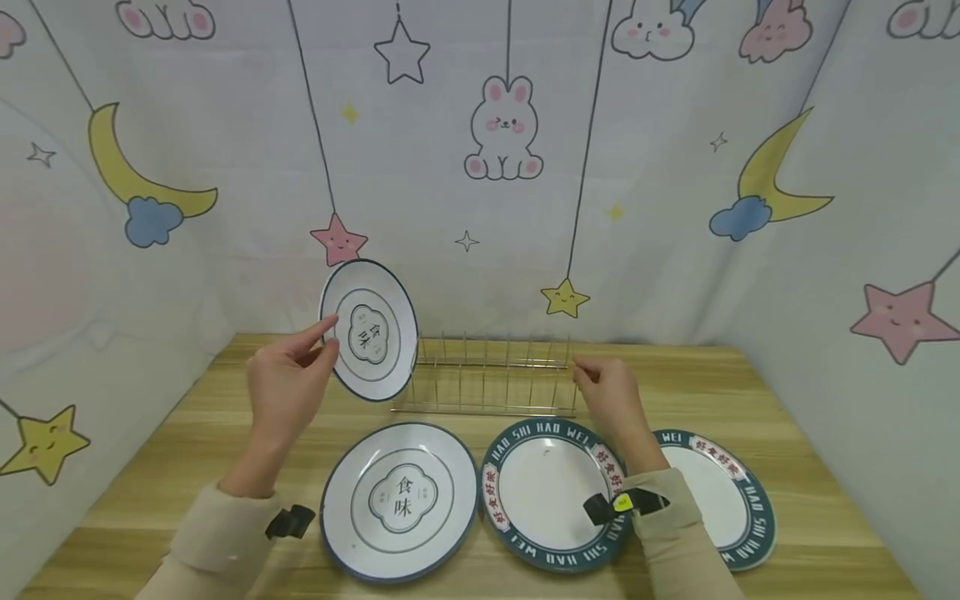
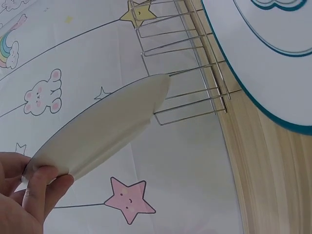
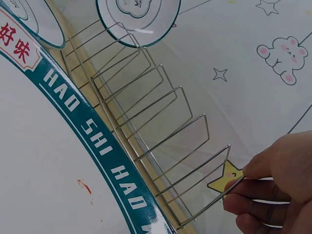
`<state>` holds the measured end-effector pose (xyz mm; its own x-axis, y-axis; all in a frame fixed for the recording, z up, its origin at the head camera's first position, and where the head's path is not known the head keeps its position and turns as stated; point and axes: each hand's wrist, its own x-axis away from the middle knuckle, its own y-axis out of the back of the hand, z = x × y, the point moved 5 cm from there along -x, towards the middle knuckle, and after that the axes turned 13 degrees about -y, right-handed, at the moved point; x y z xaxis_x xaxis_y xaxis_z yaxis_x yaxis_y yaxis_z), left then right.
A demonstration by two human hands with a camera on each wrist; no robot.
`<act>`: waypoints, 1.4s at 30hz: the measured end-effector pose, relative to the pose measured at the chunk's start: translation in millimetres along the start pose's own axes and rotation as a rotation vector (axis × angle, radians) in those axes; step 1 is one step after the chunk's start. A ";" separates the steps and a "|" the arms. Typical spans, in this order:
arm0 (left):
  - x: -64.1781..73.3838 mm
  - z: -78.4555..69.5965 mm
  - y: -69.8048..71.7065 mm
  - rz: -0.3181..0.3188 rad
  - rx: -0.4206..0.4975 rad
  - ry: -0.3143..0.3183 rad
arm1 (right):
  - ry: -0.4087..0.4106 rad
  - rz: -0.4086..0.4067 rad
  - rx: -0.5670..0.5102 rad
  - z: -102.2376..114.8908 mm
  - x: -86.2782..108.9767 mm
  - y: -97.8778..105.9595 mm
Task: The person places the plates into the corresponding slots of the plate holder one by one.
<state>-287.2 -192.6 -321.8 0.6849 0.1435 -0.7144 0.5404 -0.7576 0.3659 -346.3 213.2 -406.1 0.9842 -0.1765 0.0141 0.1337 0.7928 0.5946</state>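
My left hand [image 1: 288,383] pinches the left rim of a white plate [image 1: 390,333] with a thin blue edge and a character emblem. The plate is held up on edge beside the left end of a wire dish rack [image 1: 486,387]; in the left wrist view its underside [image 2: 97,126] shows. At the rack's other end, my right hand [image 1: 611,400] pinches the last wire loop between thumb and fingers, as the right wrist view shows [image 3: 268,185]. The rack's slots hold no plates.
In front of the rack lie a matching blue-edged plate [image 1: 375,542] and two green-rimmed plates, one in the middle [image 1: 551,492] and one at right [image 1: 705,492], partly behind my right forearm. A wooden table [image 1: 810,500] bears everything; a printed curtain [image 1: 420,183] hangs behind.
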 end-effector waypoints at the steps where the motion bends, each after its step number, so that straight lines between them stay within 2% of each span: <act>1: -0.2 -1.2 -2.2 0.004 -0.001 -0.014 | 0.001 -0.001 -0.001 -0.1 0.4 0.1; 3: -0.4 -3.2 -6.2 0.011 0.006 -0.036 | -0.001 -0.004 -0.003 -0.6 0.8 -0.1; 9: 0.1 -4.7 -12.9 0.014 0.031 -0.050 | -0.015 0.001 -0.010 -4.6 0.4 -2.7; 25: -7.2 -13.9 -21.5 -0.004 0.018 -0.155 | -0.037 0.003 -0.014 -5.4 -0.5 -0.8; 34: -10.3 -19.1 -29.6 0.036 -0.012 -0.182 | -0.046 0.005 -0.022 -3.4 -0.3 -0.9; 39: -8.6 -13.3 -39.8 0.104 -0.065 -0.160 | -0.019 -0.002 -0.020 -0.8 -0.8 0.6; 42: -8.0 -10.1 -43.2 0.118 -0.086 -0.144 | -0.012 -0.006 -0.011 -1.1 -1.4 2.3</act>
<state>-311.1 -154.6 -325.9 0.6724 -0.0402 -0.7391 0.5045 -0.7058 0.4973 -347.2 215.8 -405.6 0.9819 -0.1882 0.0202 0.1410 0.7983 0.5855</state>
